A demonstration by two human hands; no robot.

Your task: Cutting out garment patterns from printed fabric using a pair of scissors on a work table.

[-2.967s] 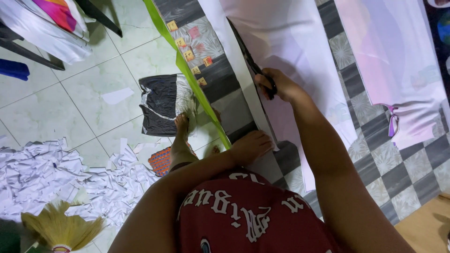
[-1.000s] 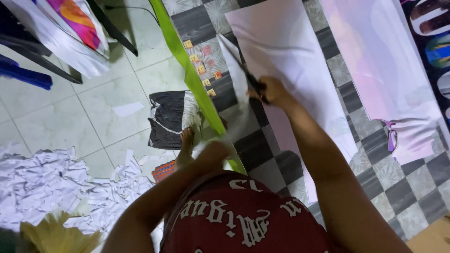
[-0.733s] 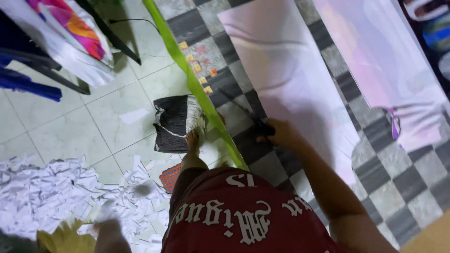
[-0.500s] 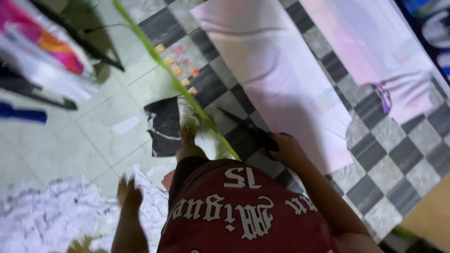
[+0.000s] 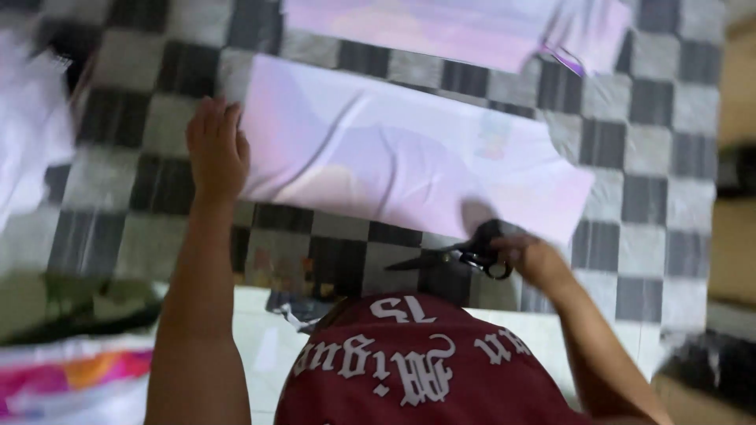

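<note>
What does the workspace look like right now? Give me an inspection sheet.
Surface: black-and-white checkered floor.
Job's things: pale lilac fabric panel lying flat; black scissors below its lower edge.
Clutter: second pale panel at the top; pink-and-orange cloth at lower left.
Grippers: left hand flat at the panel's left edge; right hand on the scissor handles.
Cables: nothing seen.
Surroundings: blurred; pale tiles nearer the person.

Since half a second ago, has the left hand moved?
Yes. The left hand has left the person's side and now lies flat at the pale sheet's left end.
</note>
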